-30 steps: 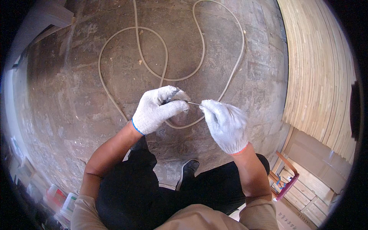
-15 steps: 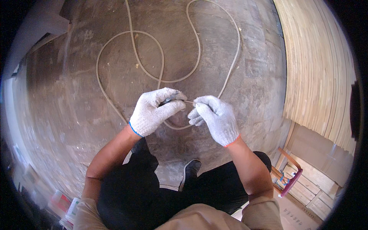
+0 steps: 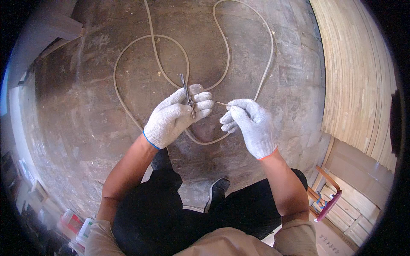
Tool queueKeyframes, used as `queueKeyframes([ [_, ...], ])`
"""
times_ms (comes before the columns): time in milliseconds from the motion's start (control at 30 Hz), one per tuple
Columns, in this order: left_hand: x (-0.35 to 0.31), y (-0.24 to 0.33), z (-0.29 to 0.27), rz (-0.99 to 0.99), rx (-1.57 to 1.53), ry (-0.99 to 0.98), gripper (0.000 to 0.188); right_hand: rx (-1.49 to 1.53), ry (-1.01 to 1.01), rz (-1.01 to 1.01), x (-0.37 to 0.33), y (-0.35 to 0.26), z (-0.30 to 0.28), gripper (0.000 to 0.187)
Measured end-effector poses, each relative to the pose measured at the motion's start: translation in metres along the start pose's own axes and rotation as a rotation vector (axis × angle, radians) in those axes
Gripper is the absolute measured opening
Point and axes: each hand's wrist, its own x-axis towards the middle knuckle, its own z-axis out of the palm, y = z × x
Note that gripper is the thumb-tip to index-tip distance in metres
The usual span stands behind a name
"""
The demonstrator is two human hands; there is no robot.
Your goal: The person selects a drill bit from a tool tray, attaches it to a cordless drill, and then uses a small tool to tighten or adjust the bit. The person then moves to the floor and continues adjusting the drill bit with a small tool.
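A spiral drill bit point(image 3: 185, 87) lies across the palm of my left hand point(image 3: 173, 114), its dark fluted tip pointing away and its plain shank end below the thumb. Both hands wear white knit work gloves. The left thumb rests on the bit while the other fingers stretch out to the right. Between the thumb and forefinger of my right hand point(image 3: 252, 126) is pinched a thin, light-coloured rod point(image 3: 221, 103). Its free end reaches close to the left fingertips; whether it touches them I cannot tell.
A pale hose point(image 3: 226, 51) loops across the worn floor point(image 3: 77, 128) beyond and beneath my hands. Long wooden strips point(image 3: 354, 77) are stacked at the right. A wooden chair part point(image 3: 329, 207) with a dark red edge stands lower right; plastic containers point(image 3: 71, 220) sit lower left.
The left hand's fingers have uncurled, bringing the drill bit into plain sight. The right hand has shifted slightly right with the thin rod still pinched. The whole view has moved a little.
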Motion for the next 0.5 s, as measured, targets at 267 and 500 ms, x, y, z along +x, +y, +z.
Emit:
queueKeyframes([
  [267,-0.008,-0.007,-0.005,0.006,0.121,0.069,0.055,-0.179,0.018,-0.151,-0.004,0.008,0.008,0.020],
  [500,-0.009,-0.007,-0.011,0.063,0.302,0.084,0.036,-0.653,0.082,-0.471,-0.011,0.004,0.007,0.016],
])
